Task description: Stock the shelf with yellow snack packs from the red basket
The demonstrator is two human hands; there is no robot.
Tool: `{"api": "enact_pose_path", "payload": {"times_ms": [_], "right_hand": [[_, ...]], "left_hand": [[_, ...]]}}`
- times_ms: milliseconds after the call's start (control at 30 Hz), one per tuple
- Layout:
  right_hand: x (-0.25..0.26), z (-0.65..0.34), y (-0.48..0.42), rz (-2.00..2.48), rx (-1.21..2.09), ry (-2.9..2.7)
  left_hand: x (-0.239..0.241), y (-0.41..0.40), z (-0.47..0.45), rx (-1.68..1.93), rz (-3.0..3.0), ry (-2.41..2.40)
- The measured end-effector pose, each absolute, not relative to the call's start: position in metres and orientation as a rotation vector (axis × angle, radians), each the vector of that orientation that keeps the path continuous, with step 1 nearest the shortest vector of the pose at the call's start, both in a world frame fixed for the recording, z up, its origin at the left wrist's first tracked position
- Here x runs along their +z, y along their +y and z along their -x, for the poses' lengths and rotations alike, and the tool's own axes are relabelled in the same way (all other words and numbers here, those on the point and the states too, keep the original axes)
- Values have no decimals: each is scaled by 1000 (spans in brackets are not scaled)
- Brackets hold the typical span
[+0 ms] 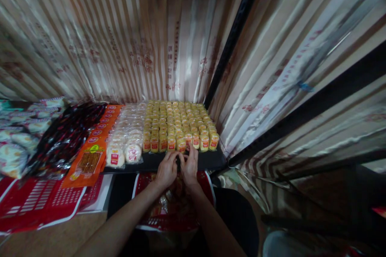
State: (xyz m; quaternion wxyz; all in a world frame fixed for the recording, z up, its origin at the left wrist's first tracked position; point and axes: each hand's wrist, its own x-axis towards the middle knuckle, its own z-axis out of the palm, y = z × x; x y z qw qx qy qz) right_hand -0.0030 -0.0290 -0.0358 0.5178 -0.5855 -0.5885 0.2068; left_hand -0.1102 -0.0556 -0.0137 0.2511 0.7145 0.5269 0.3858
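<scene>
Small yellow wrapped cakes (181,118) with red labels stand in tight rows on a dark shelf (157,162). At the front of these rows, my right hand (189,166) has its fingertips on one wrapped cake (188,139). My left hand (167,168) is beside it, fingers curled together just below another wrapped cake (181,145) that stands slightly forward; whatever they pinch is hidden. Under my forearms is a red basket (141,223) with a white rim, holding small wrapped items too dim to identify.
Left of the cakes are round white packaged pastries (132,152), orange snack packs (87,164), dark shiny packets (66,136) and white bags (13,158). Another red basket (54,200) sits at lower left. Striped sheeting (120,28) and black metal posts (230,40) enclose the shelf.
</scene>
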Motion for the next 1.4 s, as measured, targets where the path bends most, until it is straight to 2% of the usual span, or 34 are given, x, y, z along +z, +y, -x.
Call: {"api": "enact_pose_path", "payload": {"times_ms": [233,567,1167,1400], "right_hand": [[-38,1,-31,1350,396,-1432],[-44,1,-28,1417,236,-1584],[-37,-3,-37,1315,269,-1634],[-38,-8,-80,1312,386,-1689]], "left_hand": [[-23,-53,111,1061,-2115,1441],[-31,-40,120,859,-2356,1368],[-29,-48,118,889,-2414,1397],[-46,-90,123,806,-2395,1371]]}}
